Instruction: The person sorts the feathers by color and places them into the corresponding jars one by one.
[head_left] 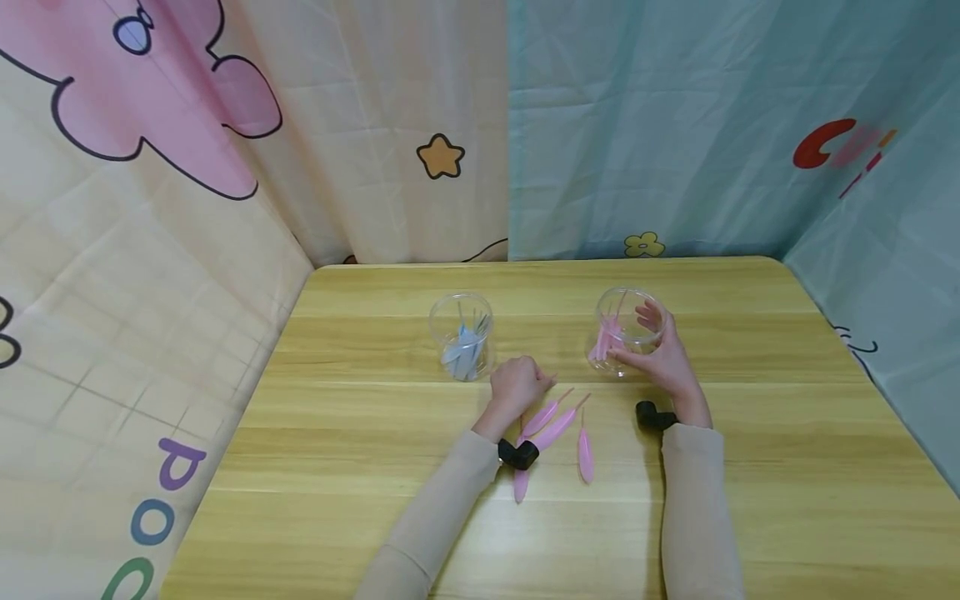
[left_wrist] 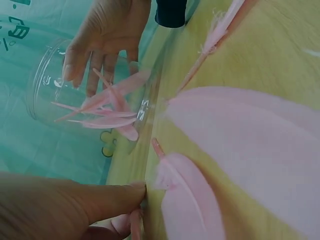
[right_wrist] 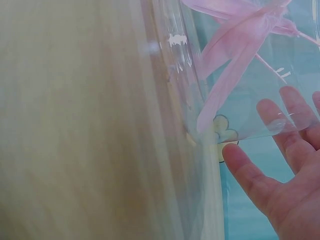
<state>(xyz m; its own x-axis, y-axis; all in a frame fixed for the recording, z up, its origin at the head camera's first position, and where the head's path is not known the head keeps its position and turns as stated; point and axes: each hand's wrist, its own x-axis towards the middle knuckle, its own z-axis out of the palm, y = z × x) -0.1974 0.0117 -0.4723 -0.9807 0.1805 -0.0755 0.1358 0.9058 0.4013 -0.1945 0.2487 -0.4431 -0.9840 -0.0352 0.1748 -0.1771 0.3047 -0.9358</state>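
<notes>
A clear plastic cup [head_left: 630, 333] with several pink feathers [head_left: 606, 337] inside stands on the right part of the table. My right hand [head_left: 667, 354] holds this cup from its right side, thumb in front and fingers behind. Its thumb [right_wrist: 245, 170] and fingers lie along the clear wall in the right wrist view. Left of it, my left hand [head_left: 519, 385] is low over the table, thumb and forefinger pinching a pink quill [left_wrist: 136, 225]; the rest of that feather is hidden. Several loose pink feathers [head_left: 553, 429] lie beside and under the left wrist.
A second clear cup [head_left: 462, 304] with blue-grey feathers [head_left: 465, 352] stands just beyond my left hand. The wooden table [head_left: 360, 350] ends at printed curtains [head_left: 390, 125] along the back and sides. One pink feather [head_left: 585, 454] lies apart, nearer the right forearm.
</notes>
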